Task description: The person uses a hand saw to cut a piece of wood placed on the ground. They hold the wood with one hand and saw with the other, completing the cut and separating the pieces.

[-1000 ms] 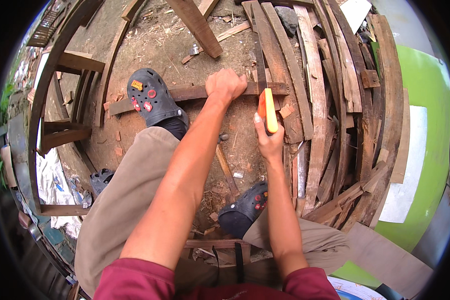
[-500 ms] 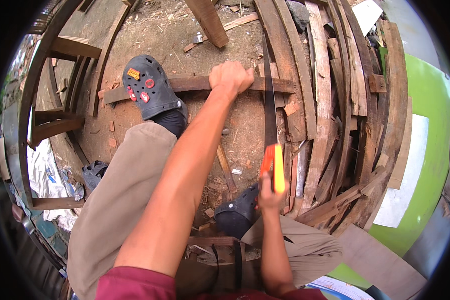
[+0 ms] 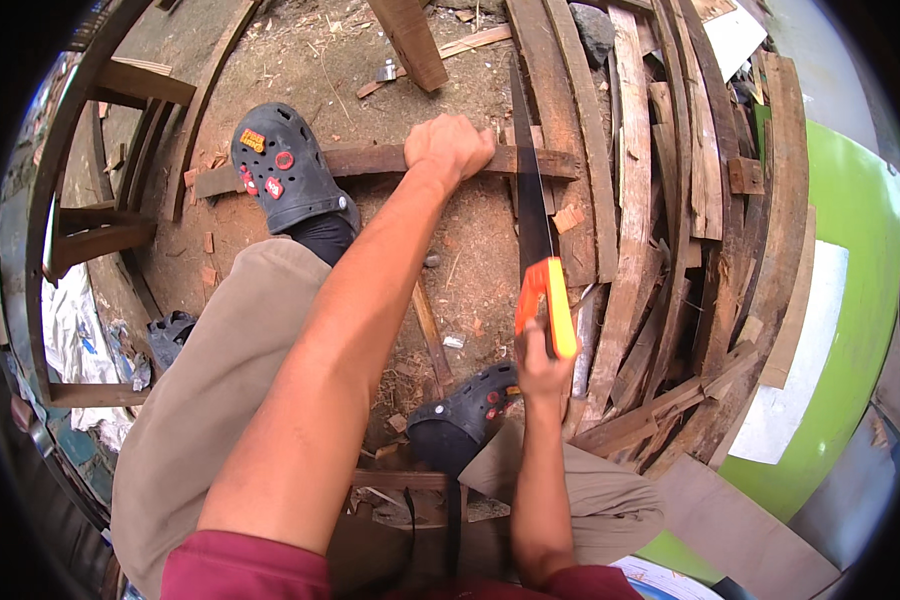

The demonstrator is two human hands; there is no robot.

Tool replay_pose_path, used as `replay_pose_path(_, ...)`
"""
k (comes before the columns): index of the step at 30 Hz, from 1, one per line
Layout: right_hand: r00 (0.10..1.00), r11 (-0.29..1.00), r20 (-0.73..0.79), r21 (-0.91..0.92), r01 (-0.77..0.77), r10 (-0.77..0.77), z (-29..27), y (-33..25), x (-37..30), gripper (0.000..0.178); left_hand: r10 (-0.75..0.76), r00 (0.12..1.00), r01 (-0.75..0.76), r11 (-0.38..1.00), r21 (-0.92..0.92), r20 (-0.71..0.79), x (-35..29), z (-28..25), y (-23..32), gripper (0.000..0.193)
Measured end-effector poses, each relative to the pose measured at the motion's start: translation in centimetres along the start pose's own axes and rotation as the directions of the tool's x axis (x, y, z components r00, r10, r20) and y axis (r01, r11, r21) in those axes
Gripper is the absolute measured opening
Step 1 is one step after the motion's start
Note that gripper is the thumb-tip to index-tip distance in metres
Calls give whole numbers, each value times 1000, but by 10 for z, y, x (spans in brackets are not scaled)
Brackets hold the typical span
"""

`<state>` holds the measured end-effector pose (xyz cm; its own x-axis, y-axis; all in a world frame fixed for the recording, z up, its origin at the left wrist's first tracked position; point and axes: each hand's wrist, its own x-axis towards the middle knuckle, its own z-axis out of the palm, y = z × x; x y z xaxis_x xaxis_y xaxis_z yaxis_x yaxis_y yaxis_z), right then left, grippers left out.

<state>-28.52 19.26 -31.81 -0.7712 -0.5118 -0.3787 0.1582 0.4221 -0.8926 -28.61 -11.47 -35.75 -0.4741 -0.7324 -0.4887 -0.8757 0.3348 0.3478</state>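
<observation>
Closed over a brown wooden strip [image 3: 370,160], my left hand [image 3: 450,147] presses near its right part. In my right hand [image 3: 544,368] is the handle of a handsaw [image 3: 534,225], orange and yellow with a long dark blade. The blade points away from me and crosses the strip just right of my left hand. How deep it sits in the wood I cannot tell. My left foot, in a dark clog [image 3: 292,185], rests on the left part of the strip. The strip's right end overlaps a plank [image 3: 555,90].
Several long boards [image 3: 625,200] lie piled at the right, beside a green surface [image 3: 855,260]. A wooden frame [image 3: 100,395] stands at the left. A post [image 3: 410,45] rises ahead. Near my right clog [image 3: 460,408] lies a wooden stick [image 3: 430,330], possibly a tool handle.
The saw and my right hand have slid forward, away from me, across the strip. My left hand keeps its hold, and the whole view has shifted slightly.
</observation>
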Motion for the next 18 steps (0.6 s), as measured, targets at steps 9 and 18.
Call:
replay_pose_path(9, 956, 916, 157, -286, 283, -246, -42, -16, -103, 11, -86, 996, 85, 996, 41, 15, 6, -8, -3, 56)
replay_pose_path(18, 982, 977, 56, -101, 186, -181, 50, -49, 74, 22, -51, 999, 51, 998, 48, 8, 5, -8, 4, 56)
